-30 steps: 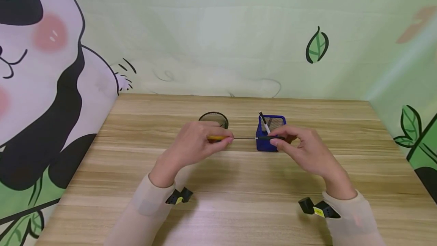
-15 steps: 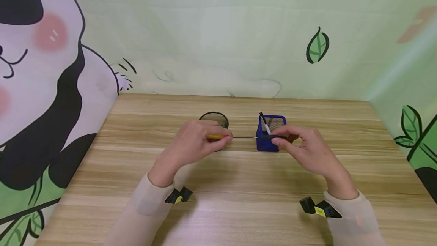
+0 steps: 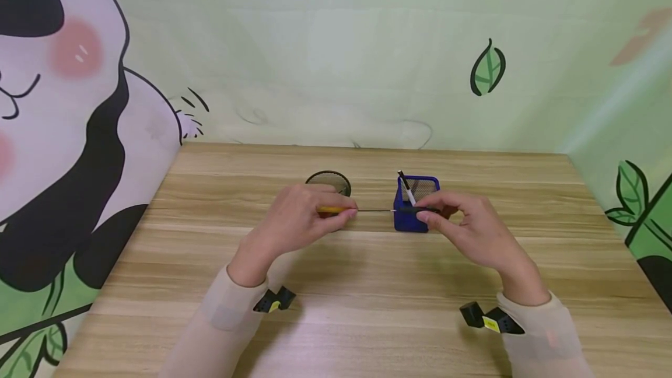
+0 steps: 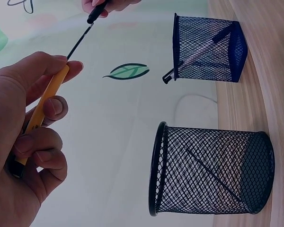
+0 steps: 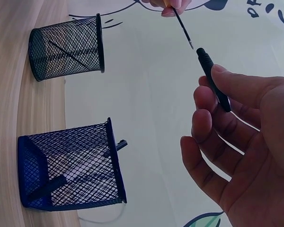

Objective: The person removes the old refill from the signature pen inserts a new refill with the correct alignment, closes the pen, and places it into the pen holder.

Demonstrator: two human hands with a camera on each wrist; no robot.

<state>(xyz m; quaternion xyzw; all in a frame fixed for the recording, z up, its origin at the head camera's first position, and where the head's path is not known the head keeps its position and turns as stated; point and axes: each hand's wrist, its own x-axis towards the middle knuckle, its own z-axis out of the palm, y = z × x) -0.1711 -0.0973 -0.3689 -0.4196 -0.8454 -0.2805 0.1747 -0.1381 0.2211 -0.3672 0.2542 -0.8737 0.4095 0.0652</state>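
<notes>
My left hand (image 3: 301,220) grips the yellow barrel (image 4: 48,92) of a pen, its lower fingers curled round it. From the barrel's end sticks a thin dark ink refill (image 4: 79,43), pointing toward the right hand. Between thumb and fingers, my right hand (image 3: 464,226) pinches the pen's black grip section (image 5: 213,78), which has a ribbed end. In the right wrist view the refill's pale tip is just short of that ribbed end, roughly in line with it. Both pieces are held up in the air over the table.
Behind the left hand stands a round black mesh pen holder (image 4: 208,170) with a thin dark stick leaning inside. A square blue mesh pen holder (image 5: 75,165) with a black-and-white marker (image 3: 406,188) stands behind the right hand. The wooden table (image 3: 346,319) ends at a printed wall cloth.
Both hands keep their holds and have barely moved. In the head view the grip section has shifted a little to the right.
</notes>
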